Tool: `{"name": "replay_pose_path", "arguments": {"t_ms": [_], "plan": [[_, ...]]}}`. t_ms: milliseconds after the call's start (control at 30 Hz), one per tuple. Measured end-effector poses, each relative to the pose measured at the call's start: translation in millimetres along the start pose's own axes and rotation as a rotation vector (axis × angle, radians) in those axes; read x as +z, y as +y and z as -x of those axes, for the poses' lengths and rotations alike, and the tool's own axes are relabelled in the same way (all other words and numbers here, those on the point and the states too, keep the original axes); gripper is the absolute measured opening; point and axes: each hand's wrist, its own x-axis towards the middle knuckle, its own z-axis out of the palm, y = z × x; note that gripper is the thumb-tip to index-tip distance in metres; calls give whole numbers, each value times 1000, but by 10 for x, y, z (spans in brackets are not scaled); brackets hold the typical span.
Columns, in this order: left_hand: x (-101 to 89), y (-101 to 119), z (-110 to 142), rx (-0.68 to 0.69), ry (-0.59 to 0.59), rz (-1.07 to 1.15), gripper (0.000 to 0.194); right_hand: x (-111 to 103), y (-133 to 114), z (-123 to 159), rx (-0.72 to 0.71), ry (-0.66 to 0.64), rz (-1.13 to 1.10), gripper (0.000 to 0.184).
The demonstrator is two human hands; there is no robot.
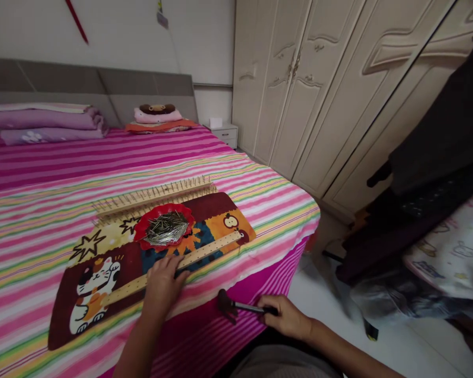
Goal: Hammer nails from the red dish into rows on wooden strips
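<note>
My left hand [163, 278] lies across the middle of a long wooden strip [211, 248], its fingers over the far edge and its thumb on the near side. Small dark dots run along the strip, which rests on a patterned mat [128, 257]. In my right hand [286, 315] is a hammer [246, 306], gripped by its handle, with the dark head pointing left beside the bed's edge. Just beyond the strip, a red scalloped dish [139, 231] holds a heap of nails [167, 229]. Behind the dish stands a second wooden strip [153, 196] with many nails sticking out.
The mat lies on a bed with a striped cover [268, 194]. Folded purple bedding [51, 123] and a pink pile [157, 115] sit near the headboard [150, 86]. A wardrobe [284, 100] stands at right, with hanging clothes [437, 173] closer to me.
</note>
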Motion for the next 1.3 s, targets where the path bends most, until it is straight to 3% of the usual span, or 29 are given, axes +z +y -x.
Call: {"name": "replay_pose_path", "arguments": {"t_ms": [167, 367, 567, 833, 1033, 1167, 1300], "plan": [[-111, -145, -136, 98, -142, 104, 27, 43, 98, 4, 28, 32, -26, 15], [-138, -137, -184, 108, -118, 91, 32, 29, 74, 48, 33, 31, -48, 13], [-262, -73, -290, 67, -221, -48, 39, 8, 35, 97, 64, 54, -41, 12], [-260, 47, -321, -18, -135, -268, 42, 7, 36, 61, 89, 34, -10, 16], [-111, 56, -148, 104, -97, -192, 41, 10, 49, 76, 97, 39, -29, 15], [-37, -73, -58, 97, -35, -109, 35, 15, 79, 86, 107, 55, -51, 12], [-76, -388, -14, 59, 8, -67, 33, 25, 94, 80, 111, 73, -79, 11]]}}
